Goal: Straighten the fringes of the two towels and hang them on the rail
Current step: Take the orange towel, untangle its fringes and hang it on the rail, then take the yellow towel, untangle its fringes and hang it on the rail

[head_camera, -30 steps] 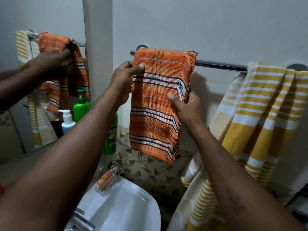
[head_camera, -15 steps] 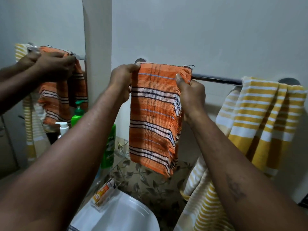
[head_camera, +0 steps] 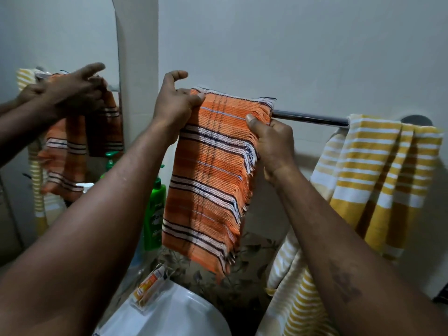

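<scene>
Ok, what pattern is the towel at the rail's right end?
The hanging woven towel is yellow with white stripes; the head view shows it best.

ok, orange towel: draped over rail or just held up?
Draped, apparently: rail vanishes under the orange towel; left hand and right hand grip its upper edges.

Room along the rail
We see the rail (head_camera: 310, 116) bare only between the orange towel (head_camera: 213, 170) and the yellow towel (head_camera: 378, 170); a wall pillar (head_camera: 138, 69) crowds the orange towel's left, with a green bottle (head_camera: 154, 214) and sink (head_camera: 174, 314) below.
</scene>
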{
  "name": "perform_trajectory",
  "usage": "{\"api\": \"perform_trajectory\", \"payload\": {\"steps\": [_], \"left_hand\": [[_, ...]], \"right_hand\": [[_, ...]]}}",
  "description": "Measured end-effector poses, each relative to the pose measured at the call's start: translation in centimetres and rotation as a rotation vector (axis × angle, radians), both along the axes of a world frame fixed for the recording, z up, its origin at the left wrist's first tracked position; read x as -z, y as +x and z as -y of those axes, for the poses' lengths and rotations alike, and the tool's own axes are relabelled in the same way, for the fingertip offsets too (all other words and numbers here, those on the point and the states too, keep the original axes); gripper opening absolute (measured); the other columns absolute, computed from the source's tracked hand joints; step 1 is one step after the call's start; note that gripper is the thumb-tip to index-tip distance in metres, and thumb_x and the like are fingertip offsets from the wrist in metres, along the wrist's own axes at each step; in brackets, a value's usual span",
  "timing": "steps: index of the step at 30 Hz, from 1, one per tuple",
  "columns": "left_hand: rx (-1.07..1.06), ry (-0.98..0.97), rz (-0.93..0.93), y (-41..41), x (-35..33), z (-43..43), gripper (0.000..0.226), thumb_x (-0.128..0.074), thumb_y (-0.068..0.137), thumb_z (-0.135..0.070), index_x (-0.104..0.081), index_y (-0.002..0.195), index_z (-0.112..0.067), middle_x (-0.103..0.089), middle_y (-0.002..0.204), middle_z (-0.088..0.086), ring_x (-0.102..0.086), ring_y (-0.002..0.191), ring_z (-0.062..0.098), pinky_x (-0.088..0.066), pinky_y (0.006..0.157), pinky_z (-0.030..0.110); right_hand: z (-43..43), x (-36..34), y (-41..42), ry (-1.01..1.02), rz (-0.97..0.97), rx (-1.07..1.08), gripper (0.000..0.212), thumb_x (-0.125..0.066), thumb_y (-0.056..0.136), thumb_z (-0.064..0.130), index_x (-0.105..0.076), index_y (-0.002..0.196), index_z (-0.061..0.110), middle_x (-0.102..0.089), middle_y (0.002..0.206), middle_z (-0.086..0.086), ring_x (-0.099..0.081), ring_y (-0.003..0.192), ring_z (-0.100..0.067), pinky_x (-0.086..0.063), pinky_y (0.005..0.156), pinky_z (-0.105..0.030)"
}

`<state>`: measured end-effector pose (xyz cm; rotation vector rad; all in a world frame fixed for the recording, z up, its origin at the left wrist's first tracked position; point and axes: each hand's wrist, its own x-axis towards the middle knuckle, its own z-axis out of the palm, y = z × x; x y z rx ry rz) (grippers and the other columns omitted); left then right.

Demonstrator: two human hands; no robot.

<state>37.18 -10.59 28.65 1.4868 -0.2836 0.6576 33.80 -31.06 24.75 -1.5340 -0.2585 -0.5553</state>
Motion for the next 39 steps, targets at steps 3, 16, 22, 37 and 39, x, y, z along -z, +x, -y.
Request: {"api": "perform_trajectory", "payload": {"steps": [3, 16, 22, 37, 39], "left_hand": [[-0.152, 0.042, 0.044, -0.2, 0.9, 0.5, 0.058, -0.079, 0.077, -0.028, -0.049, 0.125, -0.040, -0.062, 0.097, -0.002, -0.073, 0.098, 0.027, -0.061, 0.091, 0.053], [-0.263, -0.065, -0.035, -0.4, 7.9, 2.9, 0.055, -0.076, 0.094, -0.029, -0.044, 0.139, -0.024, -0.062, 0.108, -0.003, -0.070, 0.099, 0.016, -0.061, 0.090, 0.043], [-0.622, 0.128, 0.190, -2.5, 7.3, 5.9, 0.054, -0.070, 0.087, -0.035, -0.050, 0.134, -0.017, -0.056, 0.129, 0.003, -0.056, 0.117, 0.020, -0.055, 0.098, 0.046], [0.109, 0.370, 0.142, -8.6, 6.5, 22.4, 0.037, -0.074, 0.091, -0.052, -0.068, 0.112, -0.022, -0.076, 0.093, -0.008, -0.073, 0.083, 0.008, -0.062, 0.078, 0.037], [0.162, 0.350, 0.079, -8.8, 6.2, 24.2, 0.035, -0.075, 0.092, -0.049, -0.067, 0.112, -0.022, -0.075, 0.094, -0.010, -0.072, 0.086, 0.006, -0.062, 0.080, 0.038]], "right_hand": [[0.0, 0.1, -0.1, 0.038, -0.003, -0.024, 0.021, -0.077, 0.092, 0.029, -0.079, 0.094, 0.008, -0.082, 0.096, -0.008, -0.079, 0.093, -0.031, -0.063, 0.090, -0.055], [1.2, 5.8, -1.7, -0.126, -0.143, -0.002, 0.038, -0.084, 0.080, 0.044, -0.072, 0.105, 0.018, -0.080, 0.104, -0.004, -0.077, 0.097, -0.028, -0.062, 0.092, -0.053], [3.6, 5.6, -4.0, -0.252, -0.011, 0.207, 0.033, -0.080, 0.092, 0.039, -0.067, 0.117, 0.022, -0.074, 0.097, 0.014, -0.069, 0.080, 0.009, -0.051, 0.070, -0.012], [14.3, 4.3, -10.9, -0.329, 0.403, 0.953, 0.019, -0.073, 0.089, 0.033, -0.067, 0.102, 0.021, -0.073, 0.095, 0.004, -0.069, 0.076, -0.020, -0.052, 0.072, -0.030], [16.1, 4.5, -11.0, -0.366, 0.321, 0.985, 0.030, -0.077, 0.088, 0.036, -0.065, 0.110, 0.019, -0.071, 0.105, 0.001, -0.066, 0.080, -0.017, -0.044, 0.070, -0.023]]}}
